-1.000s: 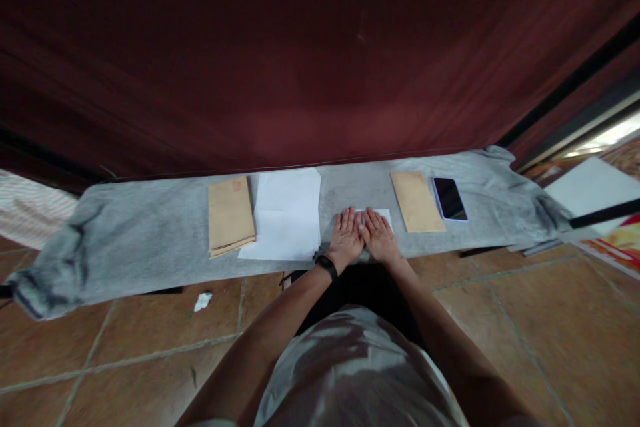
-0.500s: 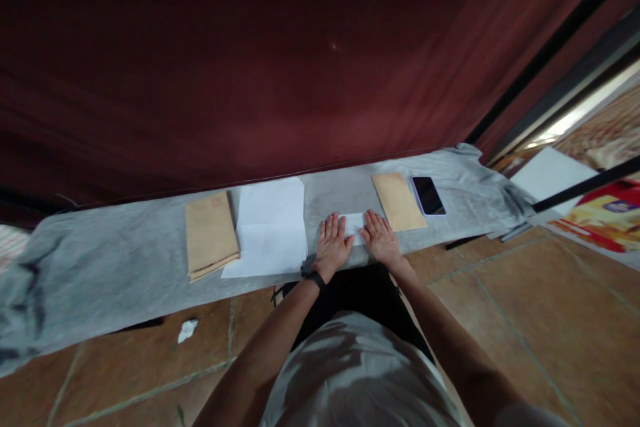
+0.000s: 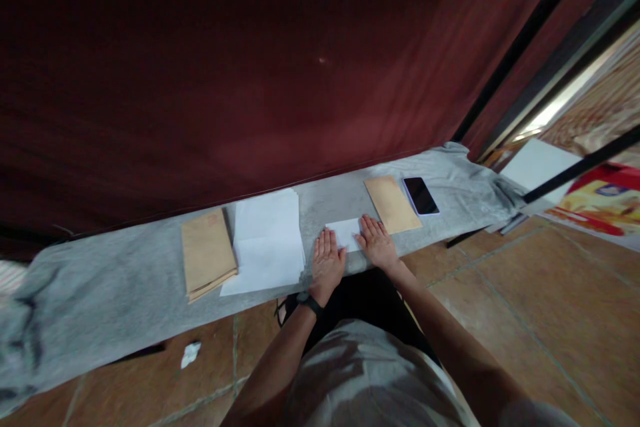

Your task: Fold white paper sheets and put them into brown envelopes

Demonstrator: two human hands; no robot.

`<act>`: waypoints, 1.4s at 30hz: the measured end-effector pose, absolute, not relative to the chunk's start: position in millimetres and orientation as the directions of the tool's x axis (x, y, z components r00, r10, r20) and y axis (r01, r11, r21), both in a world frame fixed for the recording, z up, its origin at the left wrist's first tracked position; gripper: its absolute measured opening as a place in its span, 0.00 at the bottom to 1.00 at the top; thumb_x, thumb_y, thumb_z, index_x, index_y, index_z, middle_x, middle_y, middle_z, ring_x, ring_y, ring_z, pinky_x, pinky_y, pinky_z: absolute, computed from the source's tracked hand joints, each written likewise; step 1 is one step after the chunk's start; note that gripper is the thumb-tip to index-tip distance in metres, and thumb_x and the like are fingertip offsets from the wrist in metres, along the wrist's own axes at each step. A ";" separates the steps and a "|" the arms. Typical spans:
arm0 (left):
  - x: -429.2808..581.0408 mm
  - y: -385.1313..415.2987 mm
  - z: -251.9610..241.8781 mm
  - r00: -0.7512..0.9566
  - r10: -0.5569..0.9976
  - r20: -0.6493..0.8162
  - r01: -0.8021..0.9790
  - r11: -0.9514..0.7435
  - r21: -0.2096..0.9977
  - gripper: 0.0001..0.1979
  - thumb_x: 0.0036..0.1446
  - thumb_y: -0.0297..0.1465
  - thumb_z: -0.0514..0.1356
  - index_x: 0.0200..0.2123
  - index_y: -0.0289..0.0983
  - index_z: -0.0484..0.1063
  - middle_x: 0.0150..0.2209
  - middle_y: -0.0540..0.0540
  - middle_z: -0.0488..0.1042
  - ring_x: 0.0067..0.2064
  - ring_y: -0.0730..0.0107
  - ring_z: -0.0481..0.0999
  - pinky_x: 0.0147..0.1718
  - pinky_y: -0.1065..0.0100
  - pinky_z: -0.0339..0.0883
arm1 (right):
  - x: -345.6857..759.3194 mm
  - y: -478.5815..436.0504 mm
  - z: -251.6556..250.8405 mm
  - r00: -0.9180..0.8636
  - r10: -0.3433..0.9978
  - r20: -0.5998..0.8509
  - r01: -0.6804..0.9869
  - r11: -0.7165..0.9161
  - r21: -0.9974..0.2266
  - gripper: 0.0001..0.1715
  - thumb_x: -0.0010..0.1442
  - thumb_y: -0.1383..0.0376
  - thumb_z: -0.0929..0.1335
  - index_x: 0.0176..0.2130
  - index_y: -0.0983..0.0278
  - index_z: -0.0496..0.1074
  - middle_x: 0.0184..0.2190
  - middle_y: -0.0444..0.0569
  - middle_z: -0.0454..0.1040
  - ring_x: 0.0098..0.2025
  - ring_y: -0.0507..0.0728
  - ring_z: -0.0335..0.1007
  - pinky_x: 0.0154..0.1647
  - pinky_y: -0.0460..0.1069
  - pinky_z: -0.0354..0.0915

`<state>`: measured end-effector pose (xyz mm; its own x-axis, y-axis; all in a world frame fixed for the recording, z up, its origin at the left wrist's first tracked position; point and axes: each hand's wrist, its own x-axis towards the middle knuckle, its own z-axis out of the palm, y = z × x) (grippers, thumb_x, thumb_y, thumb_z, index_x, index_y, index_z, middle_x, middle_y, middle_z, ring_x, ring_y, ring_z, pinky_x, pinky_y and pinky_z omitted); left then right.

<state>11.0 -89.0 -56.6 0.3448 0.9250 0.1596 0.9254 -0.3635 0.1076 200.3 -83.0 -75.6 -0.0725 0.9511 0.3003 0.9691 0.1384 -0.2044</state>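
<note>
Head view looks down on a long tabletop under a grey cloth, with a dark red curtain hanging behind it. The left hand and the right hand both lie palm-down near the front edge. Their fingers are stretched out flat and clamped on nothing. Between the two hands, partly under the right fingertips and touching the left ones, lies a small white paper. It may be a folded sheet, though the view is too coarse to show a crease.

Judged from this pose, the step in hand is pressing or smoothing that paper flat against the cloth, with one hand at each end. A black band sits on the left wrist.

Just beyond the right fingers lies a single brown envelope, and a dark phone lies beside its far edge. Out past the left fingers sits a stack of white sheets, and next to that is a pile of brown envelopes.

Any next move with the paper calls for getting fingertips under a thin edge that lies tight on soft cloth. One hand would need to pin the paper so it does not slide.
</note>
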 end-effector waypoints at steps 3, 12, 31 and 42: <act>8.0 -99.1 -56.2 0.344 0.926 0.154 0.928 -0.360 0.094 0.32 0.71 0.38 0.44 0.69 0.23 0.52 0.70 0.30 0.54 0.72 0.53 0.51 0.68 0.51 0.52 | 199.9 -82.6 -76.9 -0.071 0.948 0.312 0.972 0.136 -0.193 0.34 0.73 0.55 0.57 0.68 0.74 0.59 0.68 0.63 0.58 0.70 0.66 0.55 0.70 0.62 0.51; 6.3 -127.9 -58.4 0.444 0.874 0.196 0.881 -0.466 0.082 0.30 0.70 0.39 0.48 0.71 0.34 0.52 0.72 0.39 0.52 0.73 0.55 0.48 0.69 0.47 0.48 | 198.2 -82.3 -75.3 -0.044 0.943 0.329 0.968 0.123 -0.221 0.34 0.73 0.55 0.56 0.68 0.72 0.58 0.68 0.62 0.59 0.70 0.65 0.55 0.69 0.62 0.52; 15.2 -132.1 -58.2 0.472 0.865 0.170 0.864 -0.492 0.110 0.30 0.69 0.29 0.45 0.72 0.29 0.45 0.72 0.35 0.52 0.73 0.58 0.50 0.70 0.51 0.49 | 160.8 -124.4 -63.1 -0.289 0.910 0.299 0.867 0.381 -0.321 0.31 0.74 0.57 0.56 0.69 0.69 0.57 0.69 0.58 0.59 0.71 0.60 0.53 0.72 0.60 0.52; 2.6 -139.0 -48.2 0.397 0.904 0.158 0.901 -0.416 0.119 0.31 0.69 0.34 0.47 0.71 0.26 0.50 0.71 0.32 0.54 0.73 0.54 0.47 0.69 0.51 0.51 | 200.5 -128.3 -68.7 -0.192 0.939 0.287 0.928 0.269 -0.258 0.32 0.74 0.57 0.57 0.70 0.67 0.55 0.70 0.57 0.58 0.71 0.63 0.54 0.71 0.61 0.52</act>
<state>2.6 -139.0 -48.2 0.3968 0.9041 0.1584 0.9013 -0.4164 0.1191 200.5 -128.3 -68.7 -0.1921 0.9386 0.2866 0.9280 0.2687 -0.2580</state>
